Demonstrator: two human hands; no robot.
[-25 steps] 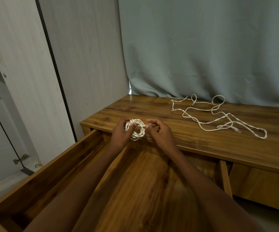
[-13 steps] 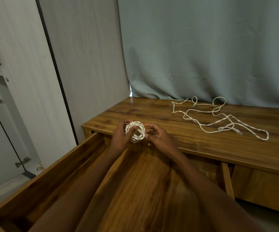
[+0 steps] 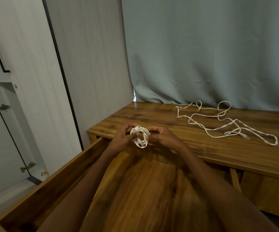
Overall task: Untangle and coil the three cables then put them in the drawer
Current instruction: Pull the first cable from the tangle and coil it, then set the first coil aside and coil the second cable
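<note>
A white cable wound into a small coil is held between both hands above the far end of the open wooden drawer. My left hand grips the coil's left side, thumb through the loop. My right hand pinches its right side with the fingertips. A loose tangle of white cable lies spread over the wooden cabinet top, to the right of my hands and apart from them.
A grey-green curtain hangs behind the cabinet. A pale wardrobe with a black handle stands at the left. The drawer's left wall runs toward me. A second drawer front sits shut at the right.
The coil has been turned more upright between my hands and drawn slightly toward me. The loose cables on the top have not moved.
</note>
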